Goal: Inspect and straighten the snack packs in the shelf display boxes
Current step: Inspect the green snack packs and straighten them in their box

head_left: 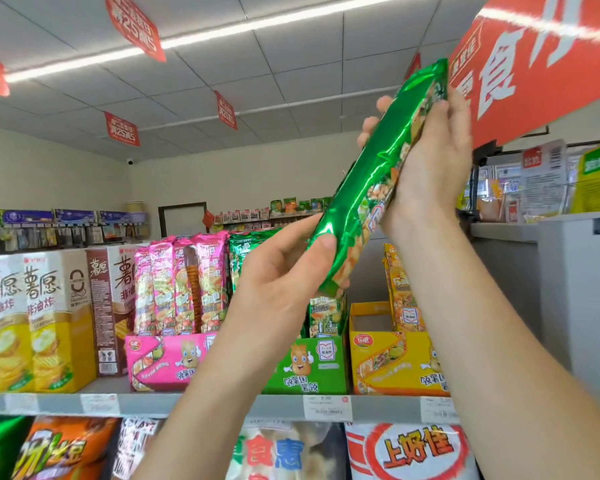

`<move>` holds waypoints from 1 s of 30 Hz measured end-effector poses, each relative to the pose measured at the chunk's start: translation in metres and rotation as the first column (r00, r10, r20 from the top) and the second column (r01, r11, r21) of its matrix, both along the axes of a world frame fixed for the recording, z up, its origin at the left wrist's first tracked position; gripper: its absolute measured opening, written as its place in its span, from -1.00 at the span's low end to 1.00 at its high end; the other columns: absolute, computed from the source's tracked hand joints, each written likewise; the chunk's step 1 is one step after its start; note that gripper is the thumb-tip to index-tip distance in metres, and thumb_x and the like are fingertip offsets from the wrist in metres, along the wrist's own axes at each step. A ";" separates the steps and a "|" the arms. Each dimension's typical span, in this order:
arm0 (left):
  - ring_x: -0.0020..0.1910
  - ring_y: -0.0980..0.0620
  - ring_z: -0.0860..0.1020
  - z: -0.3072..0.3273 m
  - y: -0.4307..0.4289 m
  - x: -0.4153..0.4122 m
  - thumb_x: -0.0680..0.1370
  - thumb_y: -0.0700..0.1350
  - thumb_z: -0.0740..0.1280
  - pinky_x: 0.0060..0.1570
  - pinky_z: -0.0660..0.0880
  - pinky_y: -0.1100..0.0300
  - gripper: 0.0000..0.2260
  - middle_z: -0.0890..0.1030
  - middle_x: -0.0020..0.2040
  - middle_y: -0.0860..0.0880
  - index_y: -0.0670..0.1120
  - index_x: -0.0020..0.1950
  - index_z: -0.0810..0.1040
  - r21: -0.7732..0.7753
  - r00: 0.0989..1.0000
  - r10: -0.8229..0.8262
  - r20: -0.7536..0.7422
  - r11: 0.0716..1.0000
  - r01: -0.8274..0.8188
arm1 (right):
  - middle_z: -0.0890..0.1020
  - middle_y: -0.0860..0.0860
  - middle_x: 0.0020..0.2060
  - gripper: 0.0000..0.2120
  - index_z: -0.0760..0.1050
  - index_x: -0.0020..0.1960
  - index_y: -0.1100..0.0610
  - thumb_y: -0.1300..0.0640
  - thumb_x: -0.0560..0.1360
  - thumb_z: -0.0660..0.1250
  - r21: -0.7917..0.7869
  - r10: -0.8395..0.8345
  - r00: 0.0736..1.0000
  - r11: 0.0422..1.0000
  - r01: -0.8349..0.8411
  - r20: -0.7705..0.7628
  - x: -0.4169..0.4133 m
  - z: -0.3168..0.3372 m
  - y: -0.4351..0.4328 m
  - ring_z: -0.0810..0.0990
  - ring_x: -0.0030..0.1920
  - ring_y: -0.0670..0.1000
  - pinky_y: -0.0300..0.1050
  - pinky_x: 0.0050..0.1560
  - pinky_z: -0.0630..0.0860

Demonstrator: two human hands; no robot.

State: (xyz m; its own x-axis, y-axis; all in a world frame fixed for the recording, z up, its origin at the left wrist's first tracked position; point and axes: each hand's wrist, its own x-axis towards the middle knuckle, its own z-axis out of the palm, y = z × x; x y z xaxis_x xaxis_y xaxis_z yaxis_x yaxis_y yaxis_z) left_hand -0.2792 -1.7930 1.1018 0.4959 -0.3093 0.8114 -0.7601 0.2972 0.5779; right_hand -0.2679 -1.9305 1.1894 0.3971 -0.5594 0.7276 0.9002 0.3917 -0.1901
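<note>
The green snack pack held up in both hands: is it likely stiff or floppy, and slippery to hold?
Probably fairly stiff: the green snack pack looks straight, with the left hand gripping its lower end and the right hand its upper half. Its glossy foil shows bright glare, so it may slip in a loose grip.

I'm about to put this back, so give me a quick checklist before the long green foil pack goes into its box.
1. Left hand grips the long green foil snack pack at its lower end: ok.
2. Right hand holds its upper half: ok.
3. Pack upright for slotting: not ok, tilted.
4. Free slot in the green cardboard display box: cannot tell, the arm hides it.
5. Foil intact: cannot tell, far side hidden.
</note>
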 end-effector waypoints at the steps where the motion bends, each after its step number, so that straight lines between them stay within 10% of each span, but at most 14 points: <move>1: -0.21 0.13 0.62 -0.004 0.001 -0.002 0.49 -0.10 0.32 -0.19 0.54 0.31 -0.79 0.69 -0.16 0.05 -0.04 0.09 0.63 -0.009 1.000 0.014 -0.027 1.000 -0.014 | 0.63 0.24 -0.20 -0.70 0.43 0.24 0.17 0.03 0.70 0.03 -0.060 0.046 0.997 0.997 -0.050 -0.055 -0.008 -0.003 0.002 0.58 -0.39 0.10 -0.06 -0.30 0.52; 7: -0.07 -0.08 0.65 -0.028 0.002 -0.013 0.48 -0.14 0.43 -0.07 0.57 0.19 -0.78 0.70 -0.04 -0.11 -0.08 0.12 0.63 0.095 0.984 0.153 -0.094 0.985 -0.144 | 0.56 0.11 -0.37 -0.81 0.37 0.10 0.16 0.03 0.63 0.20 -0.229 0.116 0.975 0.960 -0.159 -0.192 -0.010 -0.025 0.017 0.50 -0.46 0.04 -0.15 -0.45 0.48; 16: -0.29 0.21 0.58 -0.056 0.018 -0.032 0.41 -0.04 0.49 -0.26 0.49 0.33 -0.81 0.68 -0.25 0.08 -0.10 -0.06 0.65 0.022 0.980 0.114 -0.161 0.993 -0.112 | 0.63 0.03 -0.31 -0.82 0.35 0.13 0.13 0.03 0.65 0.12 -0.304 0.017 0.972 0.948 -0.090 -0.235 -0.029 -0.087 0.045 0.64 -0.26 0.02 -0.08 -0.25 0.56; 21: -0.24 0.15 0.62 -0.077 0.027 -0.039 0.41 -0.20 0.47 -0.20 0.57 0.26 -0.89 0.71 -0.19 -0.01 -0.12 -0.07 0.66 0.012 0.975 0.093 -0.204 0.996 -0.092 | 0.71 0.03 0.01 -0.38 0.38 0.38 0.20 -0.23 0.53 0.08 -0.510 -0.102 0.923 0.853 -0.111 -0.371 -0.034 -0.119 0.055 0.67 0.02 -0.03 -0.07 0.01 0.58; 25: -0.15 0.10 0.64 -0.082 0.033 -0.044 0.46 -0.31 0.44 -0.10 0.60 0.22 -0.85 0.72 -0.10 -0.07 -0.19 0.01 0.64 -0.060 0.967 0.079 -0.242 0.994 -0.096 | 0.31 -0.15 0.50 -0.21 0.11 0.57 -0.11 -0.40 0.42 0.09 -0.632 -0.196 0.880 0.762 -0.141 -0.433 -0.046 -0.152 0.059 0.31 0.45 -0.21 0.01 0.49 0.20; 30: -0.30 0.08 0.58 -0.085 0.040 -0.042 0.46 -0.19 0.44 -0.40 0.52 0.24 -0.91 0.67 -0.24 0.00 -0.15 -0.05 0.63 -0.090 0.942 0.096 -0.323 0.987 -0.132 | 0.45 -0.43 0.28 -0.33 0.13 0.56 -0.11 -0.32 0.52 0.12 -0.720 -0.326 0.856 0.690 -0.073 -0.400 -0.075 -0.209 0.067 0.46 0.20 -0.43 -0.33 0.17 0.48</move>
State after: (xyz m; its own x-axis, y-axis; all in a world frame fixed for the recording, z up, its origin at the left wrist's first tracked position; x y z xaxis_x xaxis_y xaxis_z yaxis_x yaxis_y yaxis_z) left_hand -0.3215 -1.7528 1.0165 0.7593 -0.1544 0.6322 -0.5755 0.2942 0.7630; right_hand -0.3426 -1.8636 0.9801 0.7530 -0.0458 0.6565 0.6451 -0.1459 -0.7501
